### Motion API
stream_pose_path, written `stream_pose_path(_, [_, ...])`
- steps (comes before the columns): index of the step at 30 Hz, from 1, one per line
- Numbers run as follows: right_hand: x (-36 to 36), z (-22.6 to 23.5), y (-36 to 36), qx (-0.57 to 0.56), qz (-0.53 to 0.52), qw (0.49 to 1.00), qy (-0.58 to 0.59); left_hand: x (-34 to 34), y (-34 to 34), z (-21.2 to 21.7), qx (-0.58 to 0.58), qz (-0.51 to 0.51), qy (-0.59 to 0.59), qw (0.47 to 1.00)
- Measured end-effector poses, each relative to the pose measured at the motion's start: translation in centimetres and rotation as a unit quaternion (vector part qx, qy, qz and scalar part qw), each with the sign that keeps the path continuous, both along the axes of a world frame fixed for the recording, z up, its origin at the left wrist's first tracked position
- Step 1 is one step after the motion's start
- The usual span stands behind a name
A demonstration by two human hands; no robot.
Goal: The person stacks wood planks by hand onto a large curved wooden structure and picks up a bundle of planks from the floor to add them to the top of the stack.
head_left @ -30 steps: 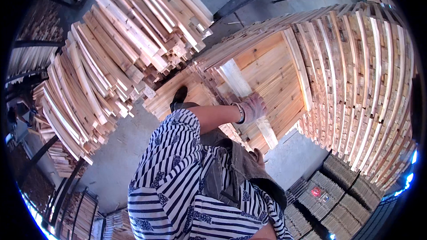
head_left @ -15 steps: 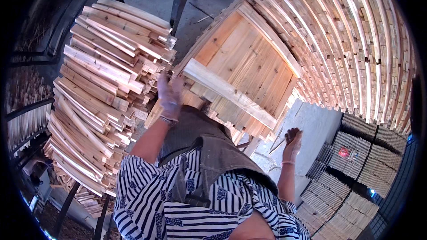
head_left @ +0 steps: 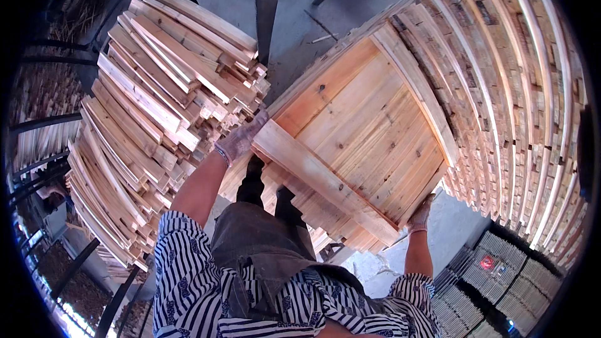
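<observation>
A stack of pale, knotty wooden boards [head_left: 369, 119] lies side by side in front of me, with a crosswise wooden strip [head_left: 325, 172] along its near side and another strip [head_left: 419, 87] along its far right side. My left hand [head_left: 241, 141], in a thin whitish glove, is closed at the left edge of the boards, by the near strip's end. At the right edge, near the other end of that strip, my gloved right hand [head_left: 420, 216] grips the boards from the side. The fingers of both hands are partly hidden by the wood.
A tall pile of loose wooden slats [head_left: 156, 106] stands close on my left. To the right rises a wall of stacked boards [head_left: 501, 87]. A dark metal post [head_left: 268, 19] stands ahead. Bundled thin strips [head_left: 494, 275] lie at the lower right on the grey floor [head_left: 454, 216].
Both hands were apart from the boards, spread in the air. My left hand has come to the left edge and my right hand to the right edge. My view has shifted.
</observation>
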State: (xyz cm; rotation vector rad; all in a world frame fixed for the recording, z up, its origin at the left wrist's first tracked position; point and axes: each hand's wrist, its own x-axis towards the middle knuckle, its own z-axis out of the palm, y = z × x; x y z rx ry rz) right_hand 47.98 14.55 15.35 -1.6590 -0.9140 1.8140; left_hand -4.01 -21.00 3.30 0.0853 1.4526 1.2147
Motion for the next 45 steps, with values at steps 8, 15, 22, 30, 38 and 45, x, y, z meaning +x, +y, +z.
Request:
stream_pose_path(8, [-1.8, 2.1, -0.6, 0.005, 0.037, 0.999, -0.024, -0.6, 0.1, -2.2, 0.081, -0.07, 0.0, 0.994])
stream_pose_path(15, [-6.0, 3.8, -2.3, -0.03, 0.005, 0.999, -0.02, -1.1, 1.4, 1.4, -0.029, 0.114, -0.261, 0.958])
stream_pose_path(22, [-3.4, 2.9, -0.1, -0.015, 0.027, 0.999, 0.029, -2.9, 1.6, 1.7, -0.021, 0.06, -0.158, 0.985])
stream_pose_path(30, [-1.0, 3.4, -1.1, -0.025, -0.013, 0.999, 0.037, -2.4, 8.9, 21.6, 0.007, -0.002, 0.335, 0.942])
stream_pose_path(38, [5.2, 2.0, 1.5, 0.015, 0.056, 0.994, 0.093, 22.1, 21.7, 21.9, 0.115, -0.572, 0.62, 0.525])
stream_pose_path(45, [16.7, -11.7, 0.2, 0.061, 0.127, 0.958, -0.249, 24.2, 22.7, 20.3, 0.065, -0.613, 0.622, 0.483])
